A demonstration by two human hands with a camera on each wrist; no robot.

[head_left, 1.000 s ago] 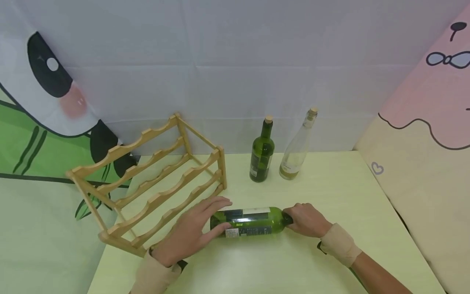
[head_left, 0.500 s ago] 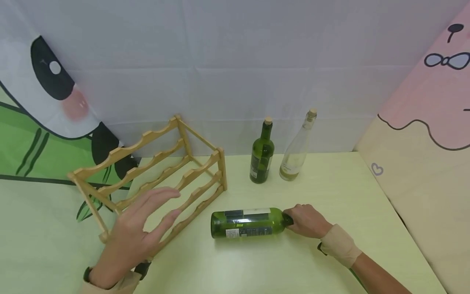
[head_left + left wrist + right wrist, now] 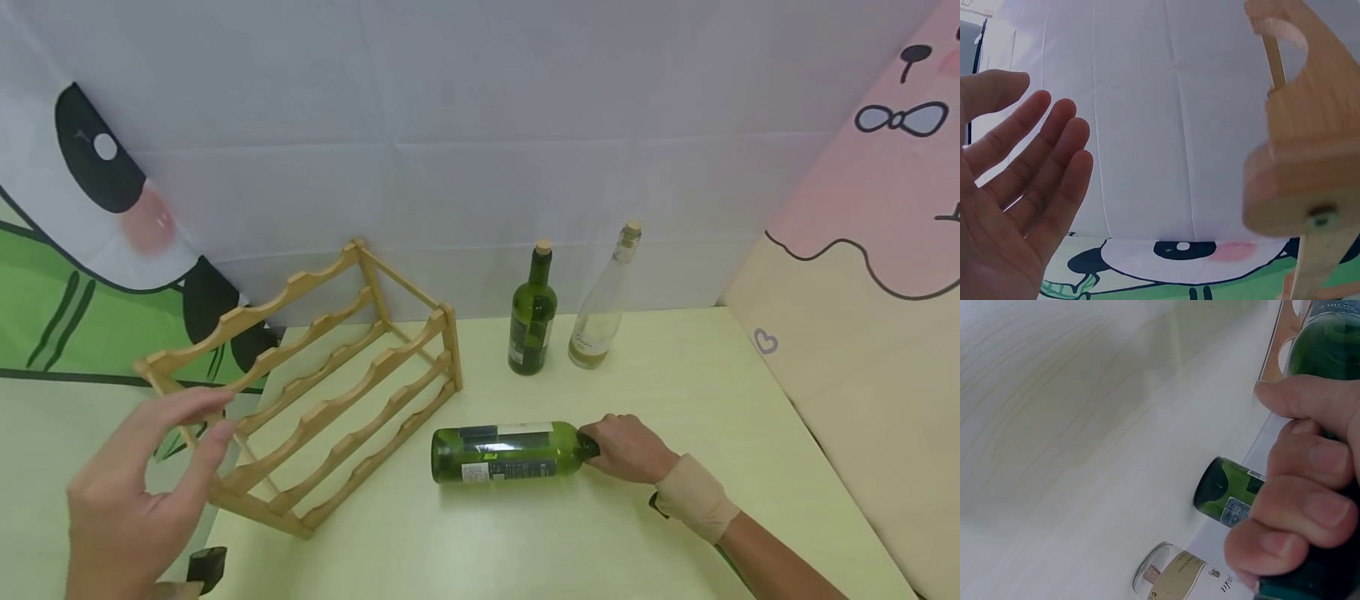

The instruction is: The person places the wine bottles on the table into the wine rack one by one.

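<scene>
A green wine bottle (image 3: 502,454) lies on its side at the middle of the table, base to the left. My right hand (image 3: 626,450) grips its neck; in the right wrist view the fingers (image 3: 1297,506) curl round the dark neck. My left hand (image 3: 142,492) is raised at the left, in front of the wooden wine rack (image 3: 360,392), with nothing in it. The left wrist view shows that hand's fingers (image 3: 1047,162) spread and relaxed, apart from the rack's end (image 3: 1310,169).
Behind the lying bottle stand a corked green bottle (image 3: 532,321) and a corked clear bottle (image 3: 603,308). The pale table (image 3: 585,542) meets a hanging white cloth (image 3: 487,167) at its far edge. Cartoon prints flank both sides.
My left hand has let go of the bottle's base and moved left past the rack's near side. My right hand and the bottle have stayed in place.
</scene>
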